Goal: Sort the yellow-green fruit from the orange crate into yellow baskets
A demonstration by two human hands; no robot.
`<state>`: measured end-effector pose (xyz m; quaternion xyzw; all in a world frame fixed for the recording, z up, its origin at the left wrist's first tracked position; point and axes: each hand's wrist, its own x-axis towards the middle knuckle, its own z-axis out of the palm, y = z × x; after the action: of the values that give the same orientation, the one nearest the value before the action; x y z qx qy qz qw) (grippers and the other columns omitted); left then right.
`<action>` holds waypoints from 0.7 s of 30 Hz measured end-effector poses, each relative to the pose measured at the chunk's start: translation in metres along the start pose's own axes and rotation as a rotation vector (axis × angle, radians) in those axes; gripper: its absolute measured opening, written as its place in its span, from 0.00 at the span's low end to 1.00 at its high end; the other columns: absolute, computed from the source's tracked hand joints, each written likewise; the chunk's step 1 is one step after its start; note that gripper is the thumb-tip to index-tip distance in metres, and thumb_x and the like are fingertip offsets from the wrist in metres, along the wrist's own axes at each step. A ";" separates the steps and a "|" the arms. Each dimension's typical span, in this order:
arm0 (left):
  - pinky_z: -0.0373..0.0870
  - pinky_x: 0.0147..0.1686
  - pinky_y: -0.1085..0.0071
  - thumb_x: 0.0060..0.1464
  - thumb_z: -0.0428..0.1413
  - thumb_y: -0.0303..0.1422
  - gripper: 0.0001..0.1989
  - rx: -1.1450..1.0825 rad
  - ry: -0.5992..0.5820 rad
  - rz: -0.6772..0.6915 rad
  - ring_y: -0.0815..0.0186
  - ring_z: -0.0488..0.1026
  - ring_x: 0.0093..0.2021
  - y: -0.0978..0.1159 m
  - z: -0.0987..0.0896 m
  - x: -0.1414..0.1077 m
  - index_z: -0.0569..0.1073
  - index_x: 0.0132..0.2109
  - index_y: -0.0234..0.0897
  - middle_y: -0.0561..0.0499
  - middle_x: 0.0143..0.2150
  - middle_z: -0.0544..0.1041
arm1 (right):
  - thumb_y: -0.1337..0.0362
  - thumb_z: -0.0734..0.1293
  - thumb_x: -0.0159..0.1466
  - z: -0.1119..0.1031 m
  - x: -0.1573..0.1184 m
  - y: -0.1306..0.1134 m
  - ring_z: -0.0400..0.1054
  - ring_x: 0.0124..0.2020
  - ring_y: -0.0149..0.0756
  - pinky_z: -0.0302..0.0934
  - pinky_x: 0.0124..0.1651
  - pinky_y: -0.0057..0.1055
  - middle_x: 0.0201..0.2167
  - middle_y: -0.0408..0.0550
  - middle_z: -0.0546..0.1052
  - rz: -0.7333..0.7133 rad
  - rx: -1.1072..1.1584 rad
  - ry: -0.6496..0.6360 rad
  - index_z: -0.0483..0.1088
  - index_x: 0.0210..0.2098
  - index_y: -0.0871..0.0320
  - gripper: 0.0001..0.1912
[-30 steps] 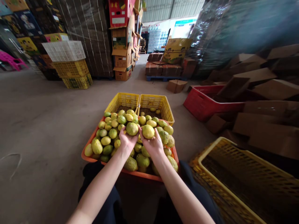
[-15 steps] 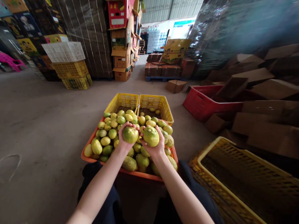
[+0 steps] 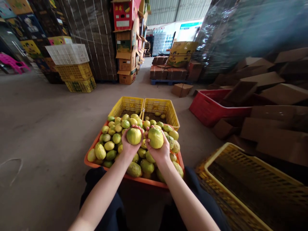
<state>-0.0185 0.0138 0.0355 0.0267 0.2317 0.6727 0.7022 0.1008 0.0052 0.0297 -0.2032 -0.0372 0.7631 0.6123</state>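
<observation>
My left hand (image 3: 130, 147) holds a round yellow-green fruit (image 3: 134, 136), its fingers curled behind it. Just to the right, my right hand (image 3: 160, 152) grips a larger yellow-green fruit (image 3: 156, 138). The two fruits are side by side with a small gap between them. Both hands are above an orange crate (image 3: 154, 182) heaped with green and yellow fruits (image 3: 116, 138). Some of the heap is hidden by my hands and forearms.
Two yellow crates (image 3: 126, 103) (image 3: 160, 104) adjoin the far side, the right one with a few fruits inside. A yellow crate (image 3: 231, 189) and a red crate (image 3: 211, 112) stand at the right, near cardboard boxes (image 3: 276, 128). Stacked cartons (image 3: 126, 64) stand behind.
Both fruits have been turned in my hands, so the right one shows a yellower side. My hands have stayed nearly in place, and the view has shifted slightly.
</observation>
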 end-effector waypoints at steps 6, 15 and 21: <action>0.80 0.50 0.68 0.65 0.48 0.34 0.13 0.125 0.063 0.041 0.60 0.82 0.51 -0.005 -0.011 0.012 0.78 0.43 0.42 0.45 0.38 0.84 | 0.57 0.65 0.72 -0.004 0.006 0.001 0.80 0.39 0.38 0.78 0.36 0.30 0.41 0.46 0.84 -0.002 0.119 0.137 0.73 0.59 0.50 0.18; 0.80 0.54 0.66 0.66 0.44 0.32 0.16 0.088 0.203 -0.034 0.59 0.79 0.60 -0.004 -0.025 0.011 0.77 0.39 0.43 0.44 0.45 0.83 | 0.60 0.66 0.69 0.002 0.002 -0.014 0.80 0.37 0.37 0.78 0.33 0.30 0.37 0.44 0.84 0.011 0.143 0.203 0.75 0.50 0.50 0.11; 0.81 0.53 0.51 0.61 0.48 0.35 0.17 0.331 0.338 -0.012 0.50 0.76 0.64 0.006 -0.054 0.013 0.79 0.51 0.47 0.43 0.48 0.83 | 0.62 0.69 0.64 -0.012 0.004 -0.053 0.80 0.38 0.37 0.79 0.34 0.29 0.39 0.47 0.85 -0.087 0.096 0.152 0.77 0.45 0.52 0.10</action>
<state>-0.0432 0.0119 -0.0141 0.0270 0.4532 0.6162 0.6436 0.1534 0.0200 0.0335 -0.2293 0.0374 0.7191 0.6550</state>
